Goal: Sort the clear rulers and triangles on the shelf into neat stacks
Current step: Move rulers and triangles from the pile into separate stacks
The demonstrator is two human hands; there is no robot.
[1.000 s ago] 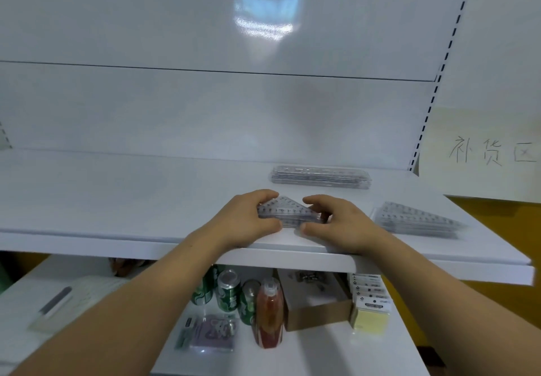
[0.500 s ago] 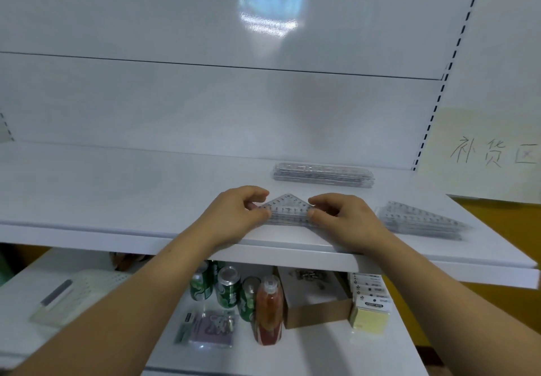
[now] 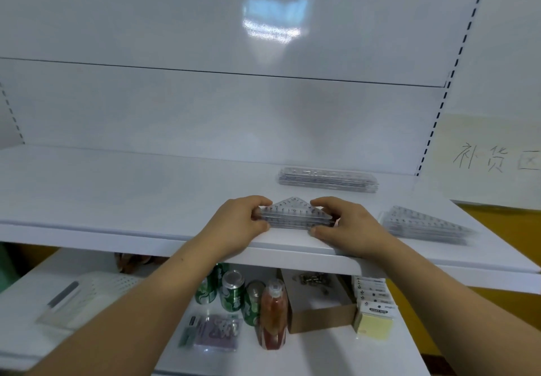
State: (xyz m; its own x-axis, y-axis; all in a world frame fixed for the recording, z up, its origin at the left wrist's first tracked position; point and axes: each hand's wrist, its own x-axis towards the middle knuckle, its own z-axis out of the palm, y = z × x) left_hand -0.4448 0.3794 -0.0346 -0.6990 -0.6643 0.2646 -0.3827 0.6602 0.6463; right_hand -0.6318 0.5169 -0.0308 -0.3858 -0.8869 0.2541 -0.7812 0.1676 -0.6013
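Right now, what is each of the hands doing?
Left hand: grips the triangle stack at its left end.
Right hand: grips its right end.

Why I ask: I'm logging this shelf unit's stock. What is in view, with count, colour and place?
upper shelf: one, white, above
lower shelf: one, white, below
middle triangles: one stack, clear, upper shelf front
right triangles: one stack, clear, upper shelf right
rulers: one stack, clear, upper shelf back
cans: three, green, lower shelf
bottle: one, red-orange, beside the cans
box: one, brown, right of the bottle
pad: one, yellow, right of the box
packet: one, purple, before the cans
basket: one, white, lower shelf left
sign: one, pale, handwritten, far right
left hand: grips the middle triangles' left end
right hand: grips their right end
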